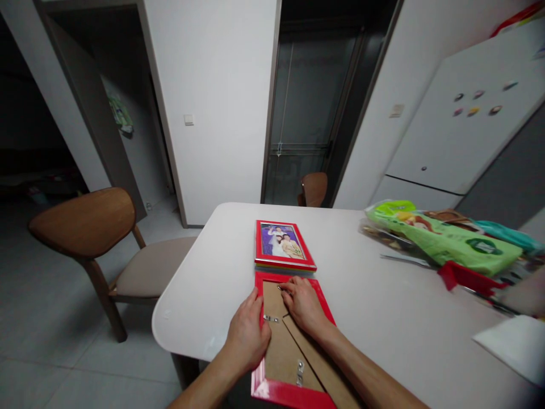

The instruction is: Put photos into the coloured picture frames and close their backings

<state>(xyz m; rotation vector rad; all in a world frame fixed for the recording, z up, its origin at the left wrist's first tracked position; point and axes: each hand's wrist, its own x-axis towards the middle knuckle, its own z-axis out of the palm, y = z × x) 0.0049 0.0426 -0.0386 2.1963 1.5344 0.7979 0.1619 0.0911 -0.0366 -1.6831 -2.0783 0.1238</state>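
Observation:
A red picture frame [317, 295] lies face down at the near edge of the white table [383, 318], its brown backing board [283, 358] up. My left hand [247, 332] rests on the frame's left side, fingers curled over the edge. My right hand [304, 304] lies on the board near its far end, fingertips pinched at a small metal tab [284, 289]. Just beyond stands a stack of frames [283, 247], the top one red with a photo of two people facing up.
Green and teal plastic packets [443, 238] and a red object [466, 277] lie at the table's right. White paper [511, 343] sits near right. A wooden chair [93, 238] stands to the left, another chair [314, 188] beyond the table. A white fridge [460, 125] stands at right.

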